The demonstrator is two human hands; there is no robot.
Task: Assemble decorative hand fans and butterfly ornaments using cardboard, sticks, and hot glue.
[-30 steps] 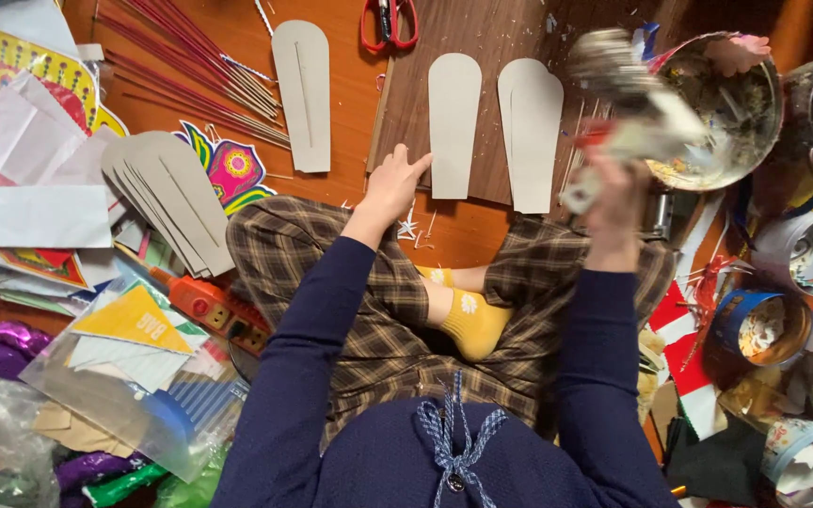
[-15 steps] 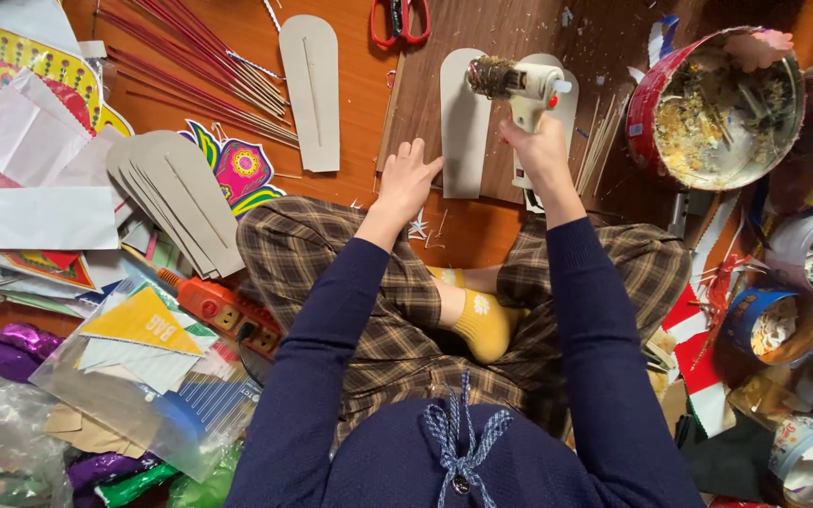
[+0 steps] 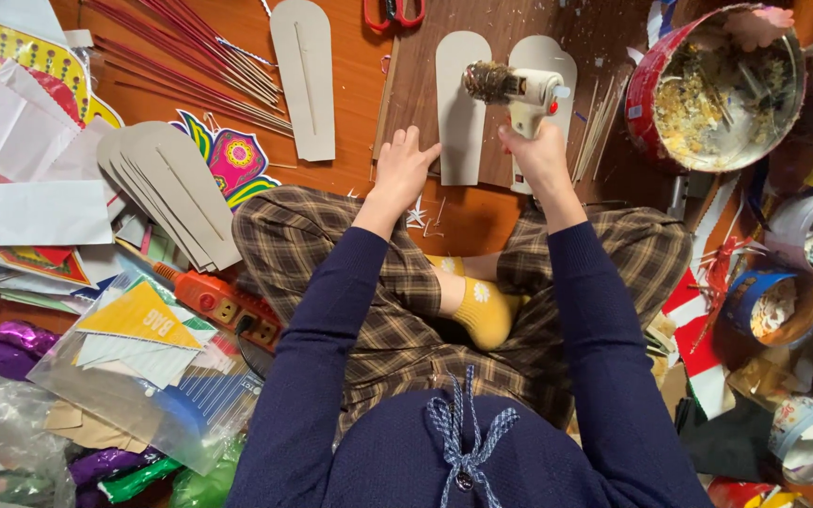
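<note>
I sit cross-legged on an orange-brown floor. My right hand (image 3: 538,155) grips a white glue gun (image 3: 518,91) with a grimy nozzle that points left, held over two rounded cardboard cutouts. My left hand (image 3: 403,171) rests flat with its fingers spread, pressing the lower left edge of the nearer cutout (image 3: 461,103). The second cutout (image 3: 548,66) lies just right of it, partly behind the gun. Both cutouts lie on a dark brown board (image 3: 416,85). A third cutout (image 3: 302,75) lies apart to the left.
A fanned stack of grey cutouts (image 3: 169,188) and red sticks (image 3: 190,56) lie at the left. Red scissors (image 3: 393,11) sit at the top. A red tin of scraps (image 3: 712,85) stands at the right, over several smaller tins. An orange power strip (image 3: 228,301) and paper bags crowd the lower left.
My right hand brought the glue gun from beside the red tin leftward, over the two cutouts. My left hand slid forward to the left cutout's edge.
</note>
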